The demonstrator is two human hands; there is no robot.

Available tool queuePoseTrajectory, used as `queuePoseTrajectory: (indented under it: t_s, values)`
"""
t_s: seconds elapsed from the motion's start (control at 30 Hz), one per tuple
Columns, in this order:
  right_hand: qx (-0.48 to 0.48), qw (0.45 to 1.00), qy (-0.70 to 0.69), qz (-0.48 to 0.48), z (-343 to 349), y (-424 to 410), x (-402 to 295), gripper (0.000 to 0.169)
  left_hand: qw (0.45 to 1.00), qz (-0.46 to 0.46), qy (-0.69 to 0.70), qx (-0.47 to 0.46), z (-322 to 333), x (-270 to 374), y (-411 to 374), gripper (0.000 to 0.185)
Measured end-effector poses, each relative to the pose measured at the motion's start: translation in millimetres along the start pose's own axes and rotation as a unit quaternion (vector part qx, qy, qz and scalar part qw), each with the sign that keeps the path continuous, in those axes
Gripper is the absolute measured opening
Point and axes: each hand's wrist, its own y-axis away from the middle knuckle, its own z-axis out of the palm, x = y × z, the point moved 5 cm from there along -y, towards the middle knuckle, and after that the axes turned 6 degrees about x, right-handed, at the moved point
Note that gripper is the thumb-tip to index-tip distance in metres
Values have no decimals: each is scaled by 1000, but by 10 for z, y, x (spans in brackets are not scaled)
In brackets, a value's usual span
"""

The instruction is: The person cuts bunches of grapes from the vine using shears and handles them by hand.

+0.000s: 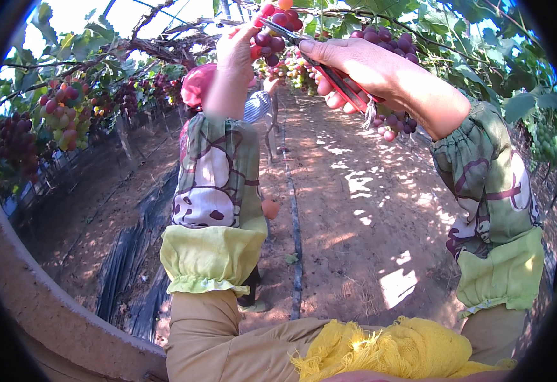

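Note:
My left hand (pixel 234 45) is raised at the top of the view, its fingers against a bunch of red and dark grapes (pixel 268 45). The grapes hide part of those fingers. In my right hand (pixel 350 59) are red-handled snips (pixel 333 83) with narrow metal blades and a frayed pale cord at the handle end. The blades point up and left and lie across the front of the bunch. Another bunch of dark red grapes (pixel 390 40) hangs just beyond my right hand, and more grapes (pixel 393 125) show below it.
A person in a red head covering (pixel 199 86) and striped sleeve stands ahead, partly hidden by my left arm. Ripening bunches (pixel 66 114) hang on the left. A drip hose (pixel 294 229) and black plastic film (pixel 125 267) lie on the soil. A curved pale rim (pixel 63 310) is at lower left.

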Motion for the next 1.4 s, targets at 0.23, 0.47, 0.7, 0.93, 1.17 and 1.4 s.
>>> queuePoseTrajectory:
  t_s: [0.23,0.47,0.7,0.93,1.17,1.4]
  values:
    - [-39,999,-32,-13,120,27,-130,51,998,30,19,44,-136,-3,-109,22]
    - [-59,997,-42,-30,218,90,-124,54,987,73,6,141,-511,-106,-324,18]
    - [-131,985,-92,-59,538,-85,-51,58,857,158,-467,154,-1165,75,-142,32]
    - [-163,979,-120,-34,618,-108,114,49,995,-73,-51,-38,-847,-143,165,43]
    - [-143,983,-111,15,512,27,403,48,991,-37,44,-122,-425,-199,249,38]
    - [-81,989,-101,65,243,67,543,51,982,-53,128,-125,-356,-282,265,30]
